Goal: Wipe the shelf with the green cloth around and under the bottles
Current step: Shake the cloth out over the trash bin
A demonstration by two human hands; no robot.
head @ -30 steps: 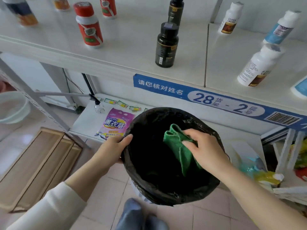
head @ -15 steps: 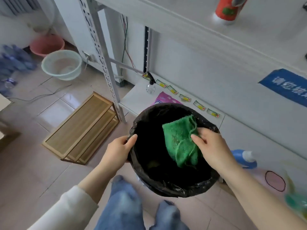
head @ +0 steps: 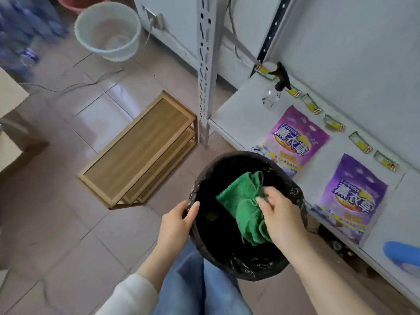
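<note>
Gripping the green cloth (head: 241,201), the right hand (head: 281,214) has its fingers curled into the bunched folds, and the cloth hangs inside the mouth of the black-lined bin (head: 227,158), lower centre of frame. Over on the bin's left rim, the left hand (head: 177,221) clasps the edge, thumb hooked over the liner. Right of frame, a low shelf (head: 245,110) carries two purple detergent bags (head: 293,139) lying flat and a clear spray bottle (head: 275,92) standing upright beyond them. A wooden rack (head: 138,151) lies on the tiles at centre left, and a pale basin (head: 108,30) sits at upper left.
</note>
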